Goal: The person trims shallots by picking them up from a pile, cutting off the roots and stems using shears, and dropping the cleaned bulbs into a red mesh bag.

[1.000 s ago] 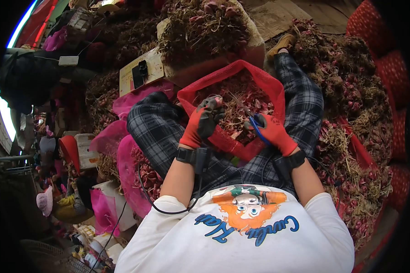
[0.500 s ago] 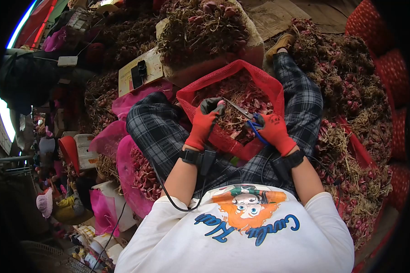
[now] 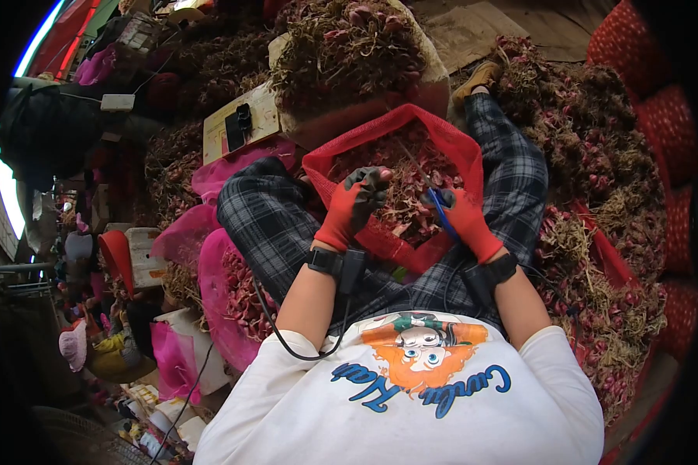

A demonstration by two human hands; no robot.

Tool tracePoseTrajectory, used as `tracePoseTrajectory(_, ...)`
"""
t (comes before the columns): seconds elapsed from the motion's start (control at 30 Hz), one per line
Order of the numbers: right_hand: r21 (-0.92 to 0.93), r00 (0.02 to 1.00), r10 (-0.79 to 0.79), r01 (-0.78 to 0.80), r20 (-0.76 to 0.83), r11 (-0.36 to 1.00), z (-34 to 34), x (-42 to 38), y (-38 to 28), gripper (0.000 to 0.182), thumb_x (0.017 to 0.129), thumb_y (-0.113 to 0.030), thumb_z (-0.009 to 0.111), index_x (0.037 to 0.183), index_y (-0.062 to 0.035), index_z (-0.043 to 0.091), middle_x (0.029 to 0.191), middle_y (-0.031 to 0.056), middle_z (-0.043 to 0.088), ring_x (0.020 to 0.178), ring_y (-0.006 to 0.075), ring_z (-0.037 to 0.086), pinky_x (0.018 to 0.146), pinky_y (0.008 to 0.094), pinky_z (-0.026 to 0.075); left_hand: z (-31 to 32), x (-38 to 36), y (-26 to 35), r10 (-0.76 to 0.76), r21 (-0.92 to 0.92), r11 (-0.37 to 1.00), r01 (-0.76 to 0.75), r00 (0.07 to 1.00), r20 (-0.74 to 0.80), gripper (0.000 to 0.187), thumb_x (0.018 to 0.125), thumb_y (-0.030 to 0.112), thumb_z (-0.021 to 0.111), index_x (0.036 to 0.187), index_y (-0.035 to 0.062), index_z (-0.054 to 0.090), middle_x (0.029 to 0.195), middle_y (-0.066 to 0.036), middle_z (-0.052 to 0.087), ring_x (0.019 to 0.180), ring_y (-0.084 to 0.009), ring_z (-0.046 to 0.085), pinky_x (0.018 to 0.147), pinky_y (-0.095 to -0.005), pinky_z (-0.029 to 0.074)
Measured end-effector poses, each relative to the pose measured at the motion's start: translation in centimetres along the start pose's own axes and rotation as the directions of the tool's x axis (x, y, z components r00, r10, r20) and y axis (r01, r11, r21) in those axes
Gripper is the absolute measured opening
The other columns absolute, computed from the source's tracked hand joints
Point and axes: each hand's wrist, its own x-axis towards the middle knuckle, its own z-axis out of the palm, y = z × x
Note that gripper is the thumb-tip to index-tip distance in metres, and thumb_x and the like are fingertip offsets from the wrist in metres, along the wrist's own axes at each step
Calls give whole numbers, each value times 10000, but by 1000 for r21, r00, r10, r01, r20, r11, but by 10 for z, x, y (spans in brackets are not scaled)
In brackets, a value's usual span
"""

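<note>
My left hand [image 3: 357, 203], in a red glove with dark grey fingers, is closed with a small pink shallot [image 3: 385, 176] pinched at the fingertips. My right hand [image 3: 465, 217], gloved alike, grips scissors with blue handles [image 3: 440, 208]. The thin scissor blades [image 3: 412, 161] point up and to the left, apart from the shallot. Both hands are over a red mesh bag [image 3: 335, 145] with its mouth spread wide between my legs. Loose shallots and reddish trimmings [image 3: 399, 182] fill the bag.
A heap of dried-stalk shallots [image 3: 357, 54] rises beyond the bag, with another heap [image 3: 597, 178] to the right. At left are a pink mesh bag of shallots [image 3: 244, 294] and a phone [image 3: 234, 132] on a box. A person in a pink hat [image 3: 74, 346] sits farther left.
The scissors have swung away from the shallot, their blades now pointing more steeply upward. My left hand has turned slightly, with its dark fingers curled more toward me.
</note>
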Motion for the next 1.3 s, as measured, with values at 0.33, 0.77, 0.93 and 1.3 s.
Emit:
tracePoseTrajectory(0.33,563,985,-96,-2,144,827,20,31,-43,245,796,-120,669,1013,-13,633,825,-6,629,715,44,539,627,199,433,-10,9,-32,193,196,964,-180,980,-46,152,900,140,520,1000,42,581,822,14,575,668,-51,507,597,-205,413)
tracePoseTrajectory(0.77,594,994,-106,108,-39,797,35,32,-14,313,766,6,633,1073,-15,578,989,45,629,920,115,586,805,258,464,2,12,-37,173,-234,961,-149,981,88,524,807,-54,584,1299,-24,403,1136,-88,551,1009,-137,548,879,-256,455)
tracePoseTrajectory(0.93,646,997,21,33,-75,763,38,35,-3,294,769,-15,643,1054,-25,567,1013,39,624,955,130,583,825,273,459,9,18,-38,417,337,851,-402,908,30,627,768,-16,661,1332,10,387,1141,-80,558,1001,-134,543,864,-266,457)
tracePoseTrajectory(1.3,67,934,-279,300,-222,952,36,37,-10,255,794,-121,674,1001,-5,580,894,108,631,816,157,613,717,299,488,1,13,-48,330,609,693,-386,921,208,597,704,-60,677,1250,-1,443,1123,-80,572,1066,-158,537,885,-290,449)
